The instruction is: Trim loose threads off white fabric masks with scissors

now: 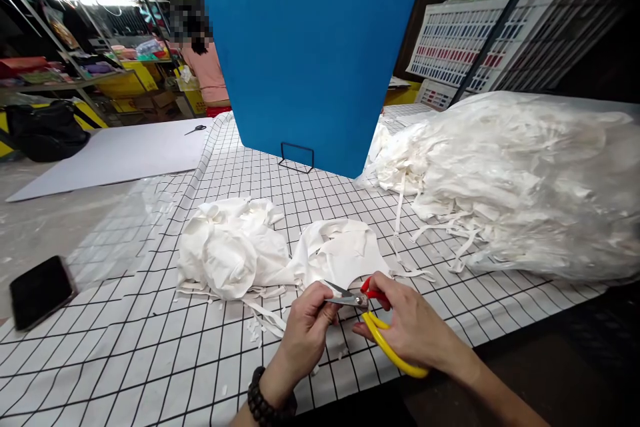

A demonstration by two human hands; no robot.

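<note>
— What lay farthest left?

— A flat black rectangular phone (40, 290), face up, at the edge of the white table cover printed with a black grid (150, 347). Right of it sat a crumpled heap of white cloth (227, 250), with thin offcuts strewn along its near side.

— And the left hand?

— The left hand (305, 333), with a dark beaded bracelet (265, 403) at the wrist, was curled, thumb and fingertips pinched together right at the blade tips. What sat between the fingertips, I couldn't tell.

— The tool?

— Steel-bladed scissors with red and yellow plastic handles (356, 299), pointing left, blades almost together. They lay between the two hands, low over the cover, touching the left fingertips at one end.

— Who held them?

— The right hand (415, 330) was clenched around the handles, fingers through the yellow loop, the red loop showing above the knuckles.

— And the cloth?

— A flat, curved-edged piece of white fabric (340, 250) lay just beyond the blades, its near edge meeting them and its left side running into the crumpled heap.

— Behind that?

— A tall blue upright board (310, 47) stood on a thin black wire stand (297, 155).

— And to the right?

— A big mound of white cloth strips under clear plastic film (520, 180), well apart from the hands.
</note>
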